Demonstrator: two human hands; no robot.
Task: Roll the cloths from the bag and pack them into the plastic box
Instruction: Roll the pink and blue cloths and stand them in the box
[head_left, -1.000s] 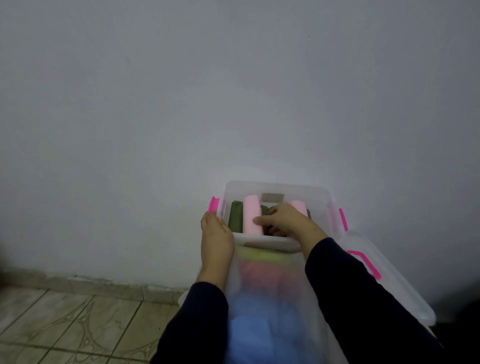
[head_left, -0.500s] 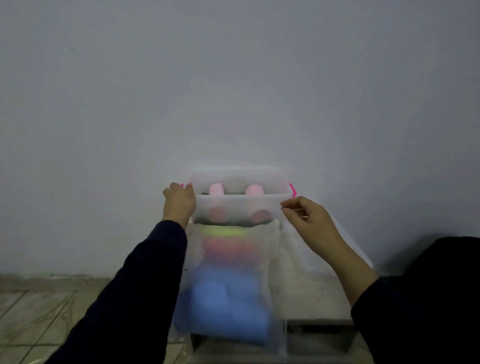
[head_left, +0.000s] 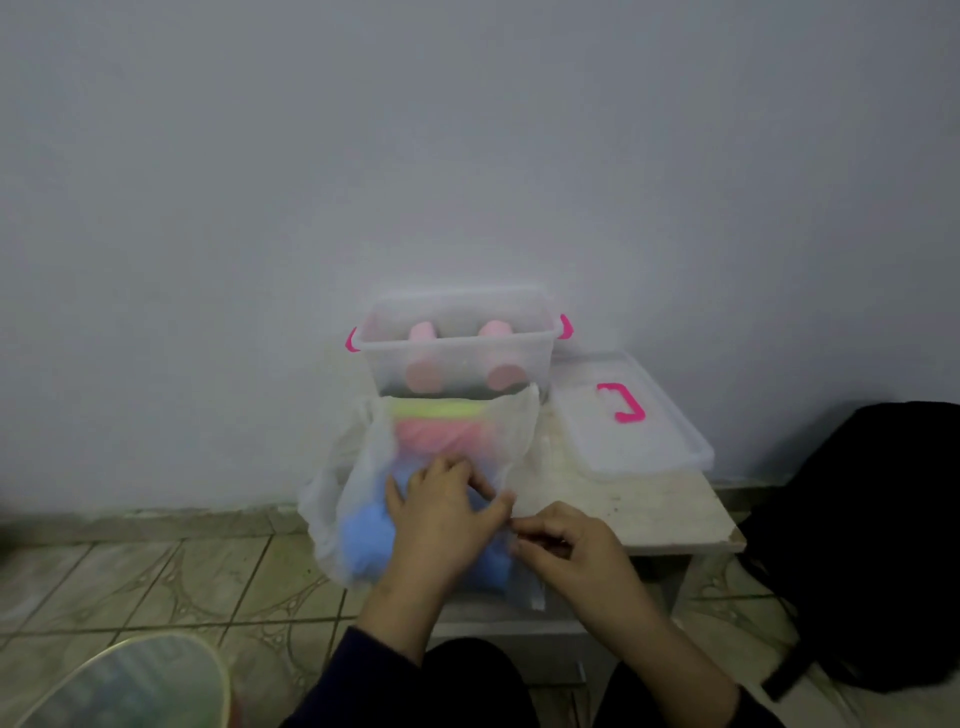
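A clear plastic box (head_left: 457, 353) with pink latches stands against the wall on a low table; two pink rolled cloths (head_left: 423, 374) and dark rolls show through its side. In front of it lies a translucent white bag (head_left: 358, 467) with yellow, pink and blue cloths (head_left: 363, 535) inside. My left hand (head_left: 441, 512) rests, fingers spread, on the bag over the blue cloth. My right hand (head_left: 563, 548) pinches the bag's right edge near the opening.
The box lid (head_left: 623, 415) with a pink handle lies on the table to the right of the box. A black bag (head_left: 857, 540) sits on the floor at the right. A round pale-rimmed object (head_left: 130, 686) is at bottom left on the tiled floor.
Both hands left the box and came down to the bag. The view pulled back and tilted down, so the table and floor now show.
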